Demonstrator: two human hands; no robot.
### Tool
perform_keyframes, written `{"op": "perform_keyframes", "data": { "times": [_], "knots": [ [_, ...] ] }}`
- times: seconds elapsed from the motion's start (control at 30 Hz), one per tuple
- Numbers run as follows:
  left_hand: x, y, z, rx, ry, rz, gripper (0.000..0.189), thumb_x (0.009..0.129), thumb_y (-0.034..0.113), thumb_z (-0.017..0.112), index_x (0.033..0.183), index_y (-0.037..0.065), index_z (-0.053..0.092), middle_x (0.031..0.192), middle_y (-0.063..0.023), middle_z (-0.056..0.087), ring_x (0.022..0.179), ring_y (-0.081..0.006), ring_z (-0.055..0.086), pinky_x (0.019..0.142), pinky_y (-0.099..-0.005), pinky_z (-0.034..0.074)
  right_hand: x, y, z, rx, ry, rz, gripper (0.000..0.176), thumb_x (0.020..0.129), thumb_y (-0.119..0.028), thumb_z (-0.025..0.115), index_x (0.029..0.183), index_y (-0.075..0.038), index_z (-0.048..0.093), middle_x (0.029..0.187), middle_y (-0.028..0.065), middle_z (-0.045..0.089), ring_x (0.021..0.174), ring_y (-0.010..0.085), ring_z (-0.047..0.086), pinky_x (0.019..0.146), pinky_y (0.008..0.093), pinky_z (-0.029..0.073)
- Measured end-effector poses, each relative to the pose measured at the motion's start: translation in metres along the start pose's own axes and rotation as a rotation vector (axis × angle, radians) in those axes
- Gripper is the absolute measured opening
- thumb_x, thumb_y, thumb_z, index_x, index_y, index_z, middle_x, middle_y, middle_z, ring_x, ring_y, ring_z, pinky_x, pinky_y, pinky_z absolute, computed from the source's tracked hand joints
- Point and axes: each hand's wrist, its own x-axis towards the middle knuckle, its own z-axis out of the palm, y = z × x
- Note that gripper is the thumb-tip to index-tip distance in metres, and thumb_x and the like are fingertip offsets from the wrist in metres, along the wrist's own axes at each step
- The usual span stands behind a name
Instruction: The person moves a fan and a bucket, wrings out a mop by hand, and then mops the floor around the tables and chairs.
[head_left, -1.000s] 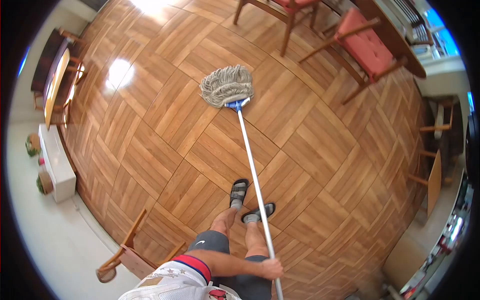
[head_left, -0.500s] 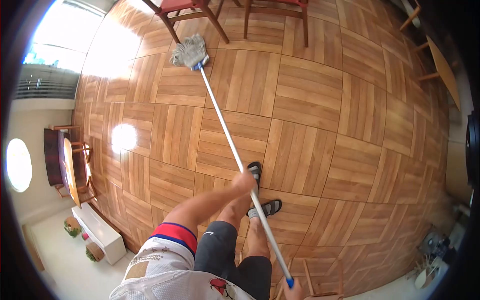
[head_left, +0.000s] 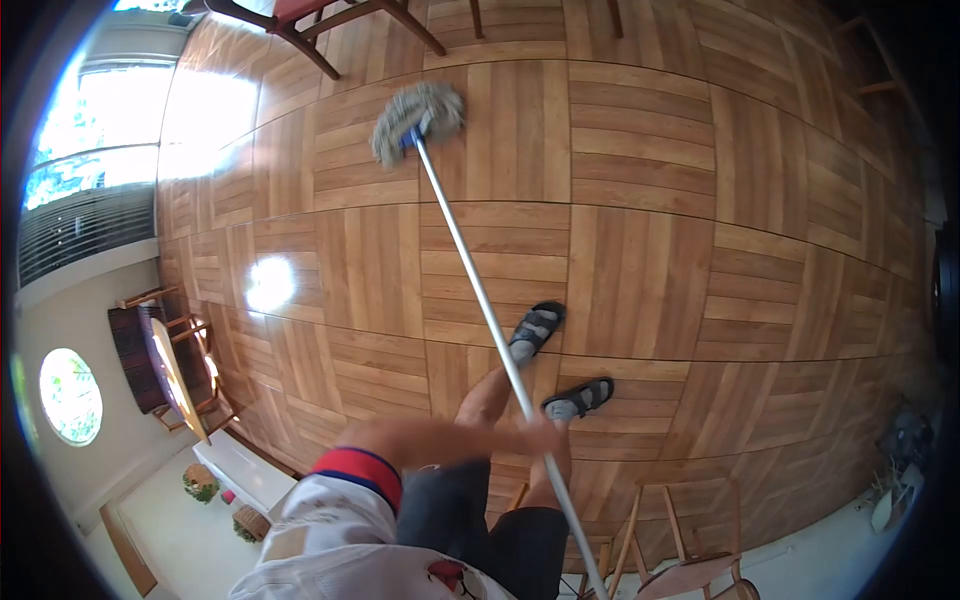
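My left hand (head_left: 541,437) is closed around the metal handle (head_left: 470,265) of a string mop, partway along its length and close to my knees. From there the pole runs up to a grey, stringy mop head (head_left: 437,108) lying on the wooden floor, joined by a blue clamp (head_left: 410,137). The handle's lower end passes out of the picture at the bottom, and my right hand is out of sight there. Both my feet, in dark sandals (head_left: 538,326), stand just right of the pole.
A chair with a red seat (head_left: 296,9) stands beyond the mop head. To the left are a wooden table (head_left: 178,378) and a white bench-like unit (head_left: 245,470) near plants. A wooden chair (head_left: 690,577) is behind me at the lower right; a fan (head_left: 905,438) stands far right.
The mop head has slid right, away from the chair leg, and its strands have spread. My left hand has moved down and right. My right hand and the handle's blue end have left the picture.
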Motion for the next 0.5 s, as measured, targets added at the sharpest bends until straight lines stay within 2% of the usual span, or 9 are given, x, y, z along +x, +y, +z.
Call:
{"op": "perform_keyframes", "data": {
  "times": [0.07, 0.1, 0.13, 0.2, 0.27, 0.3, 0.4, 0.43, 0.5],
  "knots": [
    [-0.028, -0.142, -0.030, 0.423, 0.010, -0.312, 0.017, 0.080, 0.018, 0.057, 0.086, 0.003, 0.062, 0.087, -0.0127, 0.060, 0.079, -0.0282, 0.058, 0.063, -0.0410, 0.047, 0.093, -0.073, 0.081, 0.155, 0.000, -0.166, 0.037, 0.070, -0.035, 0.071, 0.076, -0.002, 0.055, 0.068, 0.0189, 0.059, 0.070, 0.0360, 0.060, 0.060, 0.0409, 0.046],
    [-0.049, -0.212, -0.044, 0.674, 0.006, -0.472, 0.020, 0.083, 0.019, 0.055, 0.091, 0.002, 0.062, 0.091, -0.0130, 0.059, 0.081, -0.0285, 0.057, 0.067, -0.0418, 0.046, 0.088, -0.225, 0.015, 0.105, -0.211, -0.174, 0.034, 0.072, -0.033, 0.070, 0.081, -0.003, 0.056, 0.071, 0.0183, 0.060, 0.073, 0.0345, 0.061, 0.063, 0.0390, 0.047],
    [-0.080, -0.255, -0.082, 0.713, 0.029, -0.650, 0.021, 0.084, 0.020, 0.054, 0.098, 0.005, 0.058, 0.100, -0.0141, 0.055, 0.091, -0.0300, 0.052, 0.074, -0.0443, 0.043, 0.106, -0.273, 0.041, 0.348, -0.169, -0.479, 0.031, 0.076, -0.030, 0.066, 0.086, -0.003, 0.056, 0.075, 0.0185, 0.060, 0.073, 0.0359, 0.060, 0.064, 0.0403, 0.046],
    [-0.134, -0.313, -0.148, 0.832, 0.144, -0.994, 0.029, 0.085, 0.020, 0.051, 0.112, 0.010, 0.052, 0.118, -0.0163, 0.049, 0.112, -0.0328, 0.043, 0.088, -0.0494, 0.036, 0.102, -0.400, 0.030, 0.351, -0.199, -0.713, 0.028, 0.082, -0.030, 0.058, 0.096, -0.007, 0.053, 0.078, 0.0202, 0.061, 0.076, 0.0371, 0.061, 0.063, 0.0456, 0.047],
    [-0.160, -0.341, -0.186, 0.717, 0.325, -1.186, 0.033, 0.085, 0.020, 0.050, 0.117, 0.014, 0.051, 0.132, -0.0187, 0.041, 0.127, -0.0341, 0.031, 0.097, -0.0535, 0.029, 0.086, -0.479, 0.003, 0.364, -0.251, -0.742, 0.027, 0.085, -0.027, 0.054, 0.102, -0.007, 0.051, 0.085, 0.0212, 0.061, 0.081, 0.0382, 0.060, 0.069, 0.0476, 0.047],
    [-0.166, -0.354, -0.196, 0.608, 0.427, -1.257, 0.032, 0.084, 0.019, 0.051, 0.116, 0.015, 0.053, 0.136, -0.0200, 0.036, 0.132, -0.0340, 0.025, 0.100, -0.0551, 0.025, 0.081, -0.495, -0.002, 0.376, -0.189, -0.753, 0.027, 0.085, -0.027, 0.054, 0.103, -0.006, 0.050, 0.086, 0.0217, 0.061, 0.082, 0.0389, 0.060, 0.070, 0.0482, 0.047],
    [-0.138, -0.309, -0.187, 0.811, 0.140, -1.080, 0.030, 0.083, 0.017, 0.051, 0.111, 0.010, 0.057, 0.132, -0.0221, 0.040, 0.130, -0.0348, 0.028, 0.100, -0.0562, 0.026, 0.093, -0.446, 0.010, 0.239, -0.208, -0.611, 0.031, 0.085, -0.027, 0.054, 0.107, -0.006, 0.049, 0.087, 0.0218, 0.061, 0.082, 0.0397, 0.059, 0.071, 0.0481, 0.047],
    [-0.120, -0.295, -0.155, 0.944, 0.121, -0.956, 0.028, 0.083, 0.017, 0.051, 0.106, 0.004, 0.060, 0.123, -0.0225, 0.048, 0.125, -0.0343, 0.036, 0.099, -0.0569, 0.027, 0.097, -0.410, 0.004, 0.251, -0.265, -0.540, 0.031, 0.084, -0.026, 0.056, 0.106, -0.005, 0.051, 0.088, 0.0216, 0.061, 0.082, 0.0394, 0.059, 0.071, 0.0474, 0.047],
    [-0.072, -0.215, -0.101, 0.576, 0.120, -0.694, 0.020, 0.080, 0.018, 0.054, 0.094, 0.006, 0.059, 0.108, -0.0187, 0.051, 0.110, -0.0314, 0.043, 0.087, -0.0522, 0.033, 0.091, -0.300, 0.008, 0.289, -0.197, -0.408, 0.028, 0.080, -0.026, 0.061, 0.098, -0.004, 0.057, 0.088, 0.0218, 0.062, 0.081, 0.0393, 0.060, 0.069, 0.0447, 0.048]
  ]
}}
